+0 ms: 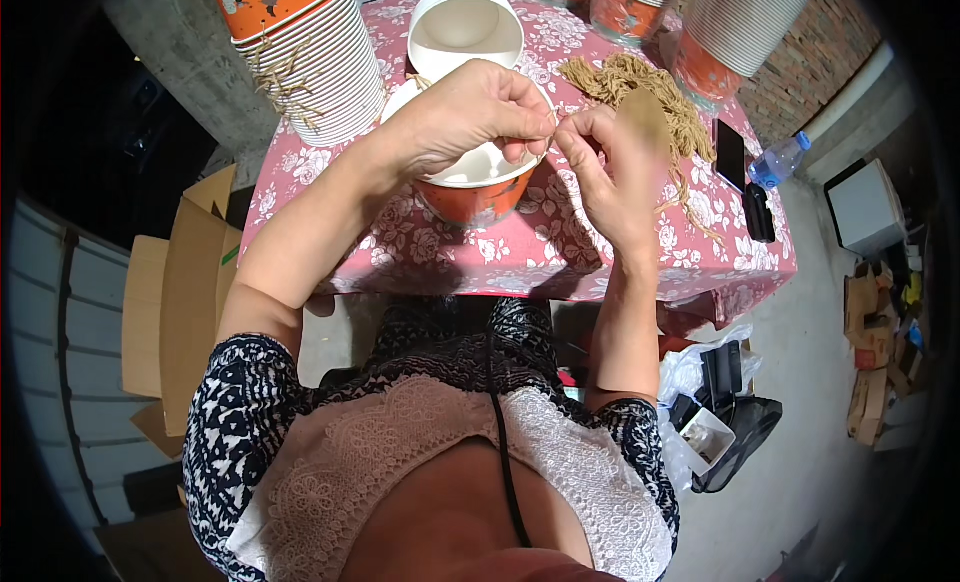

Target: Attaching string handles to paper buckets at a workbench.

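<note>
An orange paper bucket (478,200) with a white inside stands upright on the table, in front of me. Over its rim, my left hand (480,117) is closed, with thumb and fingers pinching a thin tan cord (545,150) at the bucket's right side. My right hand (612,172) meets it there, thumb and forefinger pinched on the same cord; its outer edge is smeared by motion. Another short bit of cord pokes out at the bucket's left rim. Whether the cord passes through the bucket wall is hidden by my fingers. Beyond my right hand lies a bundle of tan cords (690,112).
A tall stack of buckets (320,77) with cord handles rises at the left. Behind is a white tub (465,27). More stacked buckets (740,32) stand at the far right. A phone (730,152), a bottle (782,160) and a black case (758,214) lie near the table's right edge.
</note>
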Motion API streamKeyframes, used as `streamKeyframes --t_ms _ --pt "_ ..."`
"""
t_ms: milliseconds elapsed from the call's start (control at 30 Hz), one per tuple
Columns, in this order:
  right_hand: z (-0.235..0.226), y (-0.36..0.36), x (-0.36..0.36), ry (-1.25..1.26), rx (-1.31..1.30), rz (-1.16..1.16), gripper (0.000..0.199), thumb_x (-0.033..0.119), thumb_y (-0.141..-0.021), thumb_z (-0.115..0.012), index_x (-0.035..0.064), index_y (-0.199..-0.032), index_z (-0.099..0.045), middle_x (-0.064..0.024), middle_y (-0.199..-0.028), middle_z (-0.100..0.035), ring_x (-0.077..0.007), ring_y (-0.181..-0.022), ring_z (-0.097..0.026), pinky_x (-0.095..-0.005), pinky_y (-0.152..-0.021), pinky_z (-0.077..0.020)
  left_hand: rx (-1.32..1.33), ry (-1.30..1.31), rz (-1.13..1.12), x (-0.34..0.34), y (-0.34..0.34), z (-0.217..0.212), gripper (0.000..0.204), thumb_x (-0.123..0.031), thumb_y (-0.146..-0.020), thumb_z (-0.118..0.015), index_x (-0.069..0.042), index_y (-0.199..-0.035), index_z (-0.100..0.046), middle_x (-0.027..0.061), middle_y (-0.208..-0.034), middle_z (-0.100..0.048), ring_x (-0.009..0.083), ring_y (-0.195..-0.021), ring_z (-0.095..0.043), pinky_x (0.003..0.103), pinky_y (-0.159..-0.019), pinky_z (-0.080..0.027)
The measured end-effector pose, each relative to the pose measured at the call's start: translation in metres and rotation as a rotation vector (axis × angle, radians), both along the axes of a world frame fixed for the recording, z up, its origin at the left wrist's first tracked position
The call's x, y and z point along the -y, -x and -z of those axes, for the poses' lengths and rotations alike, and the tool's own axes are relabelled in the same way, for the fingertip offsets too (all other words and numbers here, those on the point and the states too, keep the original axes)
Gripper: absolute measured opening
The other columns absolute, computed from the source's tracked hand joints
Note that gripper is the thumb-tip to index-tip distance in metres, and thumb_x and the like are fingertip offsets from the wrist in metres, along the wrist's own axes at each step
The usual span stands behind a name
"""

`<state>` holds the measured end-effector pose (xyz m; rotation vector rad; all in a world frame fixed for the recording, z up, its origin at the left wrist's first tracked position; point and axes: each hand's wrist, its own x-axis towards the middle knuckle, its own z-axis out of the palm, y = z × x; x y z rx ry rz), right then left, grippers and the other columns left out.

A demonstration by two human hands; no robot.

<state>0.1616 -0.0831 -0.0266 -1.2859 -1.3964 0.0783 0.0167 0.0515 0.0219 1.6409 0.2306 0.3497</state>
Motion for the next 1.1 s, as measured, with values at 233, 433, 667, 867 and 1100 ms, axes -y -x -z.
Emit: streamKeyframes --t_ms 233,433,667,867,1100 --pt "0.02 0.006 0.009 -0.05 -0.141 0.105 0.005 0.001 -0.087 -0.063 -0.0035 -0.086 -0.061 -0.0074 -0.077 -0.057 -0.0153 -0.068 -0.054 -0.0287 -0.062 -0.0438 -0.067 0.015 0.039 -0.003 -0.003 -0.001 0.017 -0.014 -0.091 -0.068 0.001 -0.09 -0.061 0.0077 -0.079 -0.067 0.0054 -0.06 -0.058 0.017 -0.057 -0.047" --pt "0.024 0.028 0.022 -0.071 -0.06 0.078 0.005 -0.001 -0.088 -0.063 -0.002 -0.084 -0.063 -0.0048 -0.076 -0.056 -0.0112 -0.062 -0.054 -0.0259 -0.054 -0.0419 -0.076 0.014 0.004 -0.002 -0.003 0.001 0.015 -0.013 -0.091 -0.067 0.0 -0.088 -0.06 0.0072 -0.077 -0.066 0.0066 -0.059 -0.058 0.018 -0.057 -0.047" --pt "0.022 0.033 0.011 -0.125 -0.239 -0.059 0.017 0.007 -0.096 -0.056 -0.0046 -0.093 -0.068 -0.0046 -0.078 -0.061 -0.0072 -0.06 -0.053 -0.0223 -0.057 -0.0421 -0.036 -0.04 -0.026 0.005 -0.002 -0.001 0.008 -0.004 -0.087 -0.064 0.004 -0.086 -0.062 0.0089 -0.074 -0.066 0.0083 -0.06 -0.057 0.021 -0.056 -0.047" --pt "0.02 0.027 0.013 0.109 -0.606 -0.16 0.017 0.013 -0.096 -0.062 -0.0027 -0.091 -0.069 0.0027 -0.075 -0.062 -0.003 -0.066 -0.051 -0.0202 -0.059 -0.0404 -0.027 -0.076 -0.014 0.004 -0.001 0.0 0.009 -0.006 -0.086 -0.065 0.004 -0.086 -0.064 0.0072 -0.073 -0.065 0.008 -0.061 -0.058 0.021 -0.057 -0.047" --pt "0.017 0.029 0.005 0.002 -0.444 -0.007 0.013 0.007 -0.087 -0.073 -0.0007 -0.082 -0.064 0.0009 -0.07 -0.061 -0.0044 -0.062 -0.053 -0.0221 -0.055 -0.0426 -0.049 -0.176 0.007 0.001 -0.003 0.001 0.01 -0.008 -0.088 -0.065 0.001 -0.086 -0.062 0.0031 -0.076 -0.061 0.0076 -0.064 -0.058 0.02 -0.059 -0.046"
